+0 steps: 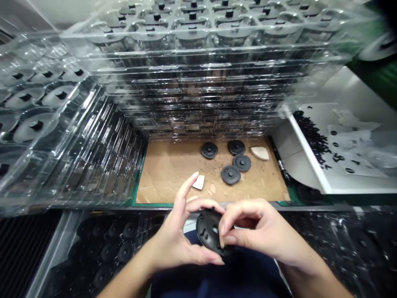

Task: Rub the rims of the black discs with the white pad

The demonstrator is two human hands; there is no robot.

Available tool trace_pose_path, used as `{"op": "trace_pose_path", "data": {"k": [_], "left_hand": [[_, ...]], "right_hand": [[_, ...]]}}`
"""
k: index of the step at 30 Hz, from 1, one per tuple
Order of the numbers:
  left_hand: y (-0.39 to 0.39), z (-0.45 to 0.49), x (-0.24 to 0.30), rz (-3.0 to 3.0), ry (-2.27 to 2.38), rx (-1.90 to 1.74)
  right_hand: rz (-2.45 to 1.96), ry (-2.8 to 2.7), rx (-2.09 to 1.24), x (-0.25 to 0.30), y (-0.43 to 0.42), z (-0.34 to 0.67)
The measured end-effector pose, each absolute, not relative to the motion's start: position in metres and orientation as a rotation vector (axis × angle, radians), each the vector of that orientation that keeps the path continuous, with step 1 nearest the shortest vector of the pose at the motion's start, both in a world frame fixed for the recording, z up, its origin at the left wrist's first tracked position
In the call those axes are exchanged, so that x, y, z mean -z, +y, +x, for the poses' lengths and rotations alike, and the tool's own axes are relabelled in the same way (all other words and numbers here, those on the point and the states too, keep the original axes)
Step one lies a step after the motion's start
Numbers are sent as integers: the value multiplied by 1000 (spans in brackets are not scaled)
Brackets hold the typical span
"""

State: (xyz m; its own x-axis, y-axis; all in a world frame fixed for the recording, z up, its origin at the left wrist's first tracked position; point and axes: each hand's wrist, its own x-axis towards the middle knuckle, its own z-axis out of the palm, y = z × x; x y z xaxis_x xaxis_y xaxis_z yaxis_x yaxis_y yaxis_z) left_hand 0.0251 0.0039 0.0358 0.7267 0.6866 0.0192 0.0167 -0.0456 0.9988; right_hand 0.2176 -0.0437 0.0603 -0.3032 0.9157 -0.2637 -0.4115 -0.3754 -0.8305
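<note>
My left hand (182, 231) grips a round black plastic disc (207, 230) by its edge, fingers behind and thumb below. Small pegs and a pale hole show on the disc's face. At the disc's right side, my right hand (251, 227) has thumb and index finger pinched against it; whatever is between those fingertips is hidden. Beyond the hands, several dark round discs with centre studs, one of them a dark disc (230, 174), lie on a cardboard sheet (173, 165). A small white wedge-shaped piece (199, 182) sits just past my left fingertip.
Stacked clear plastic trays (198, 82) holding discs rise at the back, with another tray stack (102, 136) at left. On the right, a white bin (325, 182) contains small black parts and plastic bags. A cream wedge piece (259, 153) lies on the cardboard's right. Trays of dark discs (108, 250) sit below the table edge.
</note>
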Motion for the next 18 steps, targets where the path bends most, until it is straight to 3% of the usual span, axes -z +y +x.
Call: {"op": "trace_pose_path", "data": {"k": [5,13,18], "left_hand": [[-11,27,-38,1575,561,-678],[-44,35,-50,1514,721,-715],[-67,54,-42,1403,753,-347]], "right_hand": [[-980,-831,-1649,-62,-73,217],[-1170,-1101,-917,-54,-139,225],[-1602,-1483,-333,-55,-156,239]]}}
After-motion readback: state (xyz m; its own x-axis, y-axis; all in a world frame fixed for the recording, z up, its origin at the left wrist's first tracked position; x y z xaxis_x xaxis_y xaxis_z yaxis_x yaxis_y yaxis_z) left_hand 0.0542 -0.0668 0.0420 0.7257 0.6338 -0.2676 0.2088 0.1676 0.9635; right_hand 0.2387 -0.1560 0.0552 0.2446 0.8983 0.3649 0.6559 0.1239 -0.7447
